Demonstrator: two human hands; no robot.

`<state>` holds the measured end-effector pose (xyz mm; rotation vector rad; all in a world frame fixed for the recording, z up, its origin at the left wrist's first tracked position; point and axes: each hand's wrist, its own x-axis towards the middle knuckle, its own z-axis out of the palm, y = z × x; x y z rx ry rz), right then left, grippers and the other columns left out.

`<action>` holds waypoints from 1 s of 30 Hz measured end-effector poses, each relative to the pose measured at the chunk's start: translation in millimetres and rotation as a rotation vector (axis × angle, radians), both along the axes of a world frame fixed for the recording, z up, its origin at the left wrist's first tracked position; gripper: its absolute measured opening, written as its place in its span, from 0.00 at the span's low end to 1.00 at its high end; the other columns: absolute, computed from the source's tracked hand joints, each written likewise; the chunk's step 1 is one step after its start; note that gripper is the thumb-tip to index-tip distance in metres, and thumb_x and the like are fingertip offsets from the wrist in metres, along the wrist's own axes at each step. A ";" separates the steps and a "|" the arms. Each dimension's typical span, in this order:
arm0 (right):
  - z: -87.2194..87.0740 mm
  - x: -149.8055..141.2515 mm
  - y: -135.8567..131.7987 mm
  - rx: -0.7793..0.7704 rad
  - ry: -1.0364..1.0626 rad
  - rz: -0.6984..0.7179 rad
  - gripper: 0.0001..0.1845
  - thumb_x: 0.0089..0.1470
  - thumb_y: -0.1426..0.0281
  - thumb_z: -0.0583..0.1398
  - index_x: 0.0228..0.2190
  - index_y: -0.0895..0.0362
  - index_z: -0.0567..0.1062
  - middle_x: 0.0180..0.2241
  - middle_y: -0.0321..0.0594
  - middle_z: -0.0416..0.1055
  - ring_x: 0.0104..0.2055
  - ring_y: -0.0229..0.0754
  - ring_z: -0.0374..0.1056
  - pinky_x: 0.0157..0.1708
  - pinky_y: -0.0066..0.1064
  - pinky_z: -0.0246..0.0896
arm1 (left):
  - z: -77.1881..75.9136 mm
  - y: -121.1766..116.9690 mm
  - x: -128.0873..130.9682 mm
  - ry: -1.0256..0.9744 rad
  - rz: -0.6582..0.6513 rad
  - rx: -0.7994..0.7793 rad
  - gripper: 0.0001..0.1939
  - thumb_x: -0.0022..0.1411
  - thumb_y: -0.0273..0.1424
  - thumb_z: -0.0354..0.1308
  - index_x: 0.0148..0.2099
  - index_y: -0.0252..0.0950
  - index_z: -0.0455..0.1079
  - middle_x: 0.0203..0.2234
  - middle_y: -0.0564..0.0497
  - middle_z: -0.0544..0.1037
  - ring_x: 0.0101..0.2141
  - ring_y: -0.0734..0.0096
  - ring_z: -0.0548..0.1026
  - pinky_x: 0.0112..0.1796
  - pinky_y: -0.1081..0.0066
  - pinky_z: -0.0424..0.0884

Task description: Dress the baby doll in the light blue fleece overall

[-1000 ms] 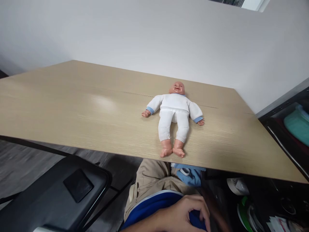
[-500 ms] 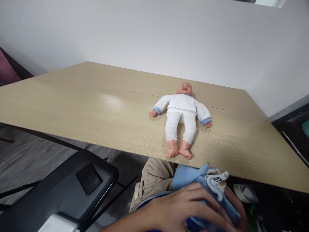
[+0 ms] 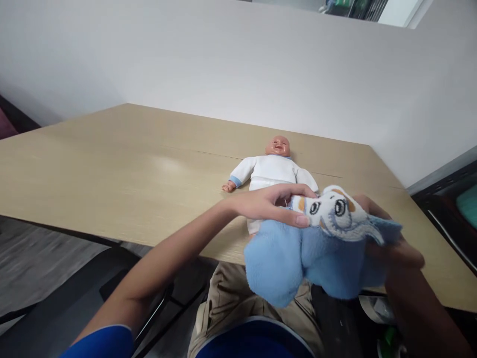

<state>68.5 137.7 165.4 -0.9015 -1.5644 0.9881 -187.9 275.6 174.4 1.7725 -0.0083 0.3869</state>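
My left hand grips the left side of a small light-blue fluffy garment, thumb on its front and fingers behind. The garment bears a white animal face with embroidered eyes and orange patches. My right hand holds its other side, with the fingers partly hidden by the cloth. The garment hangs in the air over the table's front edge. Behind it a baby doll in a white top with blue cuffs lies on its back on the table. The garment and my left hand cover the doll's legs and one of its hands.
A dark chair stands at the lower left, below the table. A grey wall rises behind the table. On the right is a dark frame, with more items low down beside my right forearm.
Both hands have risen from my lap to above the table's front edge, bringing the light-blue garment up with them. The doll has stayed in place on the table.
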 end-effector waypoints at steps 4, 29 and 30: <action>14.3 -3.7 44.5 0.003 0.139 0.215 0.23 0.52 0.57 0.77 0.36 0.46 0.69 0.35 0.36 0.72 0.32 0.46 0.70 0.31 0.34 0.70 | 22.2 31.5 -3.5 0.057 0.001 0.126 0.17 0.68 0.40 0.76 0.51 0.35 0.79 0.42 0.48 0.84 0.40 0.64 0.81 0.42 0.69 0.77; 51.9 6.7 159.4 0.599 -0.414 -0.265 0.22 0.62 0.50 0.77 0.34 0.50 0.77 0.34 0.32 0.61 0.32 0.40 0.58 0.34 0.35 0.60 | 43.8 97.3 -3.2 -0.181 0.595 0.407 0.24 0.73 0.52 0.72 0.54 0.37 0.77 0.44 0.47 0.81 0.52 0.53 0.84 0.50 0.60 0.82; 51.8 9.5 163.3 0.595 -0.388 -0.251 0.22 0.62 0.49 0.77 0.33 0.50 0.77 0.32 0.32 0.61 0.31 0.39 0.56 0.32 0.35 0.58 | 44.0 98.7 -2.3 -0.180 0.601 0.409 0.25 0.73 0.53 0.72 0.55 0.38 0.77 0.45 0.46 0.81 0.53 0.52 0.84 0.51 0.60 0.82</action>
